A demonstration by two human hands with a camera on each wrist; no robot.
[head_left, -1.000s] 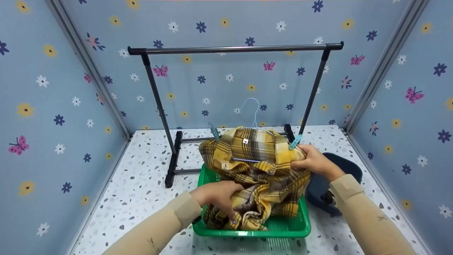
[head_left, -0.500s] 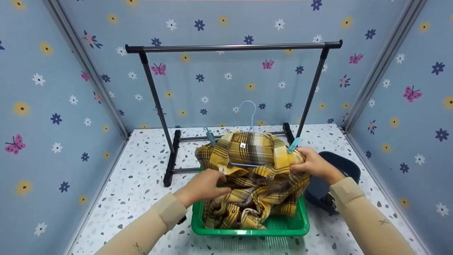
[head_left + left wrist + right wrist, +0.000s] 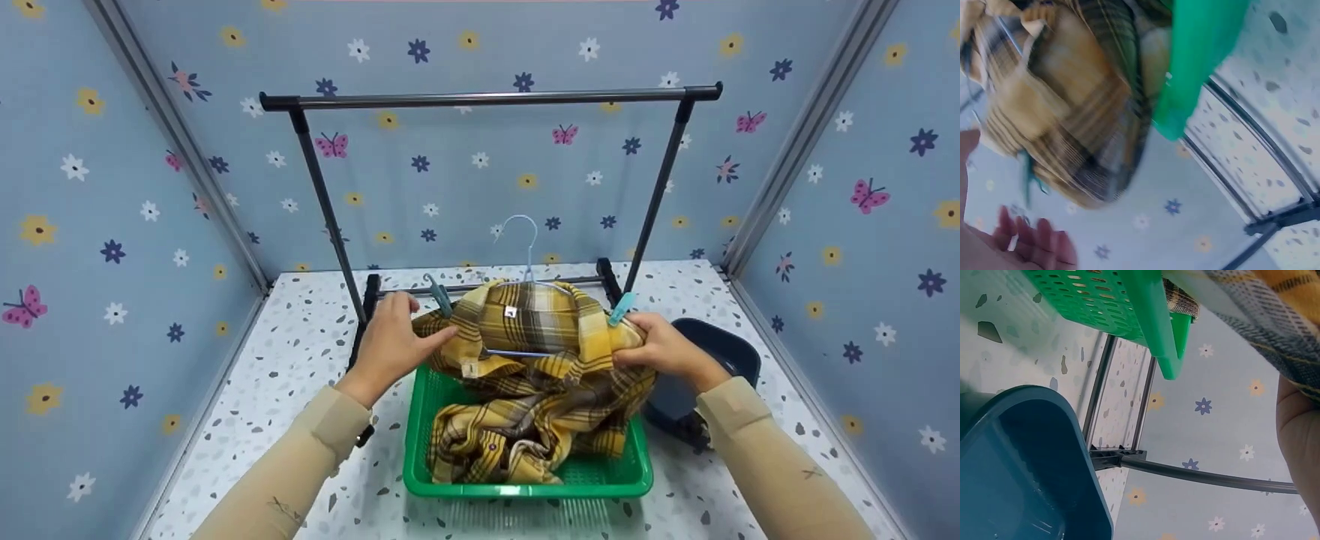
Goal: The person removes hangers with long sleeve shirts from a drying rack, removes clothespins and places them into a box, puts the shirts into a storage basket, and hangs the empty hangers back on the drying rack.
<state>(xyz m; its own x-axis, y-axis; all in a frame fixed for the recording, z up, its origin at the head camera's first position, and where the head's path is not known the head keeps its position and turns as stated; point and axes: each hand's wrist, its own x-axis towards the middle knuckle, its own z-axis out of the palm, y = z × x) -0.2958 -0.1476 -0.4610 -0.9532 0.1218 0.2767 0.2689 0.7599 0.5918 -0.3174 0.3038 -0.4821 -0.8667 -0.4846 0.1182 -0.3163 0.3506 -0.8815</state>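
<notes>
A yellow-and-brown plaid shirt (image 3: 536,409) is draped on a pale blue hanger (image 3: 532,238), its lower part bunched in a green basket (image 3: 529,490). One teal clothespin (image 3: 438,295) is at the shirt's left shoulder, another clothespin (image 3: 622,308) at the right shoulder. Beside the left shoulder, my left hand (image 3: 391,341) has its fingers spread; in the left wrist view the fingers (image 3: 1041,239) are apart from the cloth. My right hand (image 3: 666,351) grips the right shoulder between thumb and fingers; the fingertips are partly hidden by cloth.
Behind the basket stands a clothes rack with a metal bar (image 3: 487,98) and black feet. To the right sits a dark blue bin (image 3: 724,349), partly behind my right forearm. Patterned walls enclose the speckled surface (image 3: 289,420) on three sides.
My left hand has left the shirt front and moved up and left to the left shoulder. The shirt's collar has sunk slightly. My right hand keeps its grip.
</notes>
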